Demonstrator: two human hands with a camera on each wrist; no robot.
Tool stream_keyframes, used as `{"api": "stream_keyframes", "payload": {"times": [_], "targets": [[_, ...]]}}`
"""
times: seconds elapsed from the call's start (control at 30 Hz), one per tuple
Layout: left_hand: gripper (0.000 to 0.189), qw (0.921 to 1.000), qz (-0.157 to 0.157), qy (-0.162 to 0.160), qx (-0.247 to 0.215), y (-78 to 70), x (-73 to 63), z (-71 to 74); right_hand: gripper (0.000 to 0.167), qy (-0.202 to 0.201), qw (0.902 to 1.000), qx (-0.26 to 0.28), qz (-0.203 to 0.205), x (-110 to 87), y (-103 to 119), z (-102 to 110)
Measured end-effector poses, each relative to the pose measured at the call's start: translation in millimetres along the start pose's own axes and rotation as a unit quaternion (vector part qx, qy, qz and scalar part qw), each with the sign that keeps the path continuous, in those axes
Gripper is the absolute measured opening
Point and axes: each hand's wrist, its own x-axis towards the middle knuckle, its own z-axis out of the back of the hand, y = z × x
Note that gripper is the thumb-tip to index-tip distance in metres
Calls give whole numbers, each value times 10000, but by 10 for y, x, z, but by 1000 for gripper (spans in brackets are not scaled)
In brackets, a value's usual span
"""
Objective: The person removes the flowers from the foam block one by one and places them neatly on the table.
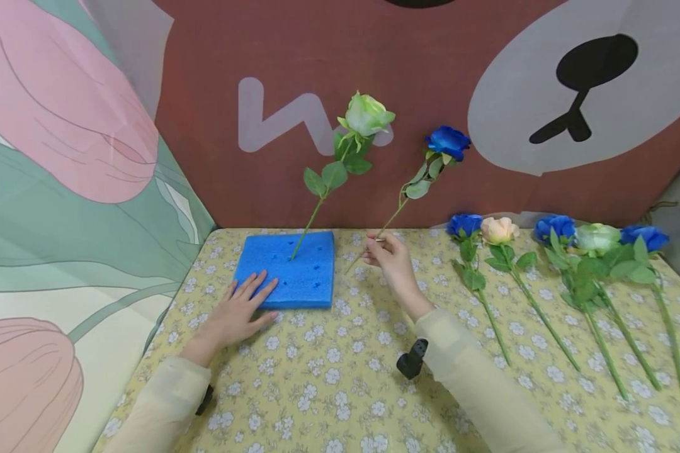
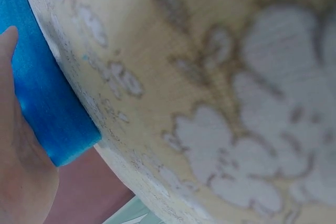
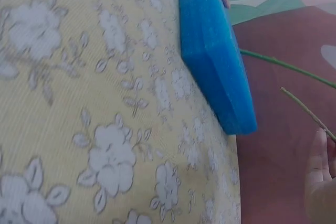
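Note:
A blue foam block (image 1: 311,296) with several small holes in its top lies on the table. Standing in it at a slant is a pale green rose (image 1: 367,115), its stem sunk near the block's middle. My left hand (image 1: 235,314) rests spread on the block's front left corner. To the right of the block, my right hand (image 1: 393,264) pinches the stem of a blue rose (image 1: 447,143) between thumb and fingers. The stem's bare lower end points down and left, apart from the block (image 3: 215,61) in the right wrist view.
On the table's right side lie several more roses: a blue rose (image 1: 464,225), a peach rose (image 1: 499,231), another pale green rose (image 1: 597,239) and other blue ones. A flowered cloth (image 1: 317,402) covers the table. Behind it hangs a brown printed backdrop (image 1: 232,189).

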Motion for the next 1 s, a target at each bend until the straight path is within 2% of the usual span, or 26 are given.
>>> {"api": "stream_keyframes", "payload": {"times": [0.2, 0.33, 0.63, 0.83, 1.0], "targets": [[70, 10000, 9, 18, 43, -10, 4, 0, 24, -173, 9991, -363, -95, 17, -52, 101], [71, 10000, 22, 78, 6, -9, 7, -4, 29, -154, 9972, -672, -286, -11, -71, 265], [72, 9999, 18, 132, -65, -2, 12, -8, 47, 365, 9939, -896, -533, -80, -30, 712], [72, 9999, 17, 119, -121, -1, 11, -13, 44, 524, 9845, -1541, -648, -165, 45, 862], [71, 9999, -25, -4, -129, 0, -6, -6, 42, 624, 9816, -1696, -612, -228, 76, 985]]}}
